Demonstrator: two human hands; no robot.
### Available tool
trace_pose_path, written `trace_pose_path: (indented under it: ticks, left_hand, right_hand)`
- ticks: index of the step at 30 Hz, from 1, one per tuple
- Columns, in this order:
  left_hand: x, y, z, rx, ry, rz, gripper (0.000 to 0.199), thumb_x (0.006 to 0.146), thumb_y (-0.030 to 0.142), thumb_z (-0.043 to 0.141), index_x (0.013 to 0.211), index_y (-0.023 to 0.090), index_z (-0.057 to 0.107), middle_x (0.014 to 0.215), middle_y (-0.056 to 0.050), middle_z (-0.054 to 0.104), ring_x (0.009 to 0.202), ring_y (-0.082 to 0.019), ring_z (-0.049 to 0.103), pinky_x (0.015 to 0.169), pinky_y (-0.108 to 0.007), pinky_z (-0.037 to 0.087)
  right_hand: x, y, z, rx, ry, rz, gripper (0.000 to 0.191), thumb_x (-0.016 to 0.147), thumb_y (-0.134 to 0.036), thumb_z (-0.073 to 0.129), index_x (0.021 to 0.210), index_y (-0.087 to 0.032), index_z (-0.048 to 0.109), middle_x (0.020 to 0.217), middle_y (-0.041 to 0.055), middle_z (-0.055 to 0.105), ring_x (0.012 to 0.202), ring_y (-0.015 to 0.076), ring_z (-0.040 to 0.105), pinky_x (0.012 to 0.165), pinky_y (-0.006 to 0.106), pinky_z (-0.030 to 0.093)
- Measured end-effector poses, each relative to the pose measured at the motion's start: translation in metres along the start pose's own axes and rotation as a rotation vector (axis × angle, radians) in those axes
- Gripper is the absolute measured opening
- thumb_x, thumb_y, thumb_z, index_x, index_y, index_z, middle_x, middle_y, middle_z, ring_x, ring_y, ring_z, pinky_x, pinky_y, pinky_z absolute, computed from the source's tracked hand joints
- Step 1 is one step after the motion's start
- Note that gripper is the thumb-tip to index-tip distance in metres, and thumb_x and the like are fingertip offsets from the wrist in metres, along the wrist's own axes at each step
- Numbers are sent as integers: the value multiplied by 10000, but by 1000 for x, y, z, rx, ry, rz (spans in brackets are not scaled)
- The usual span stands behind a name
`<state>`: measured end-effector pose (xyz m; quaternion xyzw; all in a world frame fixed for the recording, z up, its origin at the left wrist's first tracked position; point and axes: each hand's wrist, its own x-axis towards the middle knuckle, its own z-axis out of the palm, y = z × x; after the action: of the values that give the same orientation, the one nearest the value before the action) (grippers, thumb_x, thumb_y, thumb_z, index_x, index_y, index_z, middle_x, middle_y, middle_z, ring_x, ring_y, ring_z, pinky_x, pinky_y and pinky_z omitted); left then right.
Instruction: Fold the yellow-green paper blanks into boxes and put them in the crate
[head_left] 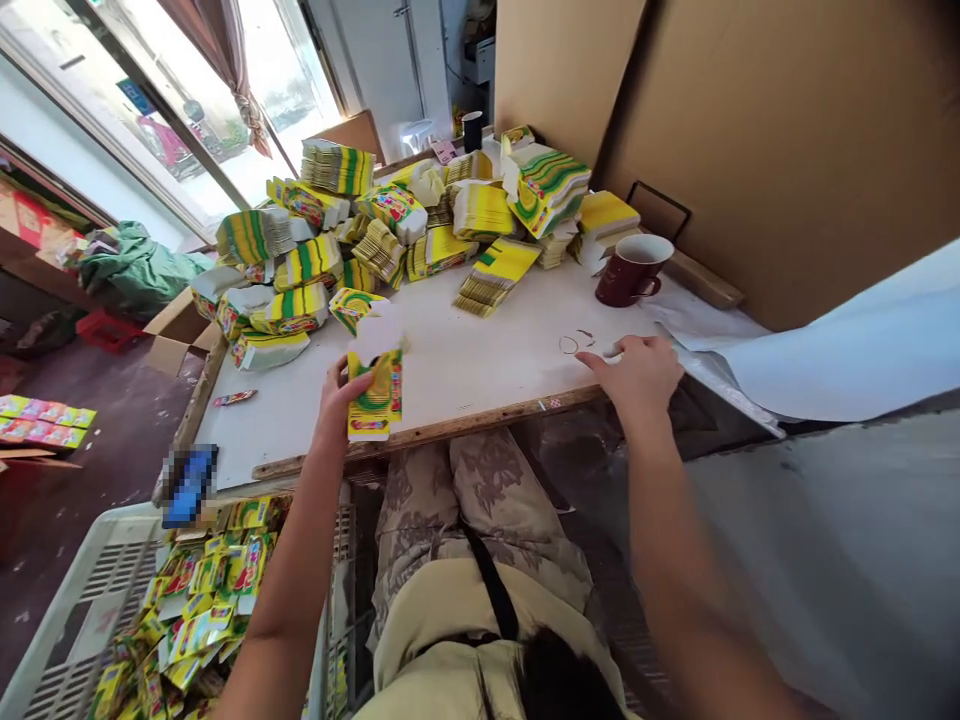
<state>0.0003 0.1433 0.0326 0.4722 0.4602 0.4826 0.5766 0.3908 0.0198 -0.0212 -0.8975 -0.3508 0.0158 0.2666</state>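
My left hand (337, 400) is closed on a small yellow and green carton (386, 385) at the table's front edge, with the thumb across its printed face. White flaps stand out at the carton's top. Just beyond it lies another yellow carton (352, 308). My right hand (643, 375) is over the right part of the white table (487, 365), its thumb stretched out apart from the bent fingers. I see nothing in that hand. The nearest thing to it is a dark red mug (634, 270), a little farther back.
Several stacks of flat yellow cartons (480, 210) crowd the back of the table. A crate (112, 560) full of yellow packs stands at lower left, below a blurred blue object (191, 485). Large cardboard sheets (787, 150) rise at the right. A black cup (472, 130) stands far back.
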Motion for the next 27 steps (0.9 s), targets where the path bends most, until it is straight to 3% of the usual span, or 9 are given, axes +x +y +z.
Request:
trace_pose_path:
  ticks: [4,6,9,12,15,18,21,24,27]
  left_hand:
    - [16,17,12,826,-57,362,992,474,442,920,1350,227,509,1232,-101,624,1168,-362,582,1029,-527,441]
    - [22,21,18,1216,-179,537,1049,489,538,893,1389,204,470,1295,-141,576,1227,-395,520,1057,-537,382]
    - [25,12,26,1522,-443,573,1084,526,591,851,1425,158,429,1247,-171,579,1166,-394,533,1000,-513,399]
    - [23,-4,29,1584,-592,514,1059,572,614,810,1431,143,408,1229,-169,580,1123,-373,549,954,-484,424]
    - [21,-15,27,1566,-601,535,1048,598,640,781,1428,131,393,1245,-172,572,1150,-371,539,967,-483,423]
    - [23,-20,23,1612,-587,516,1028,589,605,794,1384,76,414,1278,-219,553,1178,-388,527,992,-490,418]
    - [26,-23,19,1656,-571,459,1008,557,591,817,1328,52,454,1260,-242,563,1174,-401,535,1016,-505,412]
    - [25,-23,9,1575,-612,476,1099,503,634,839,1365,85,434,1350,-247,529,1259,-419,497,1109,-554,339]
    - [21,-23,-20,1378,-591,504,1229,536,707,802,1499,144,284,1541,-243,368,1419,-426,357,1180,-600,235]
  right_hand:
    - [-9,-9,-5,185,45,-177,495,848,-467,599,1202,-121,609,1228,244,573,1108,400,576,907,529,466]
    - [-19,-24,-6,279,27,-290,480,866,-479,569,1214,-148,583,1203,222,579,1064,379,599,909,531,477]
    - [-44,-59,0,385,-87,-501,493,872,-492,574,1250,-176,545,1194,200,588,1073,367,608,933,536,491]
    - [-70,-103,15,422,-270,-780,622,858,-499,612,1367,-175,458,1286,211,567,1216,376,554,1010,533,475]
    - [-85,-147,39,349,-376,-1011,913,774,-578,695,1492,-159,316,1499,254,408,1405,421,383,1119,583,365]
    - [-86,-180,69,223,-475,-1131,1189,635,-693,757,1551,-160,219,1601,261,264,1477,472,234,1151,653,253]
    - [-82,-194,92,174,-571,-1189,1288,558,-765,751,1561,-156,219,1561,252,357,1429,470,328,1135,633,295]
    - [-79,-194,99,167,-553,-1208,1271,564,-800,720,1546,-131,269,1531,254,399,1379,458,393,1121,597,338]
    - [-79,-192,96,146,-558,-1221,1195,592,-812,695,1512,-132,347,1482,250,455,1327,450,435,1083,579,385]
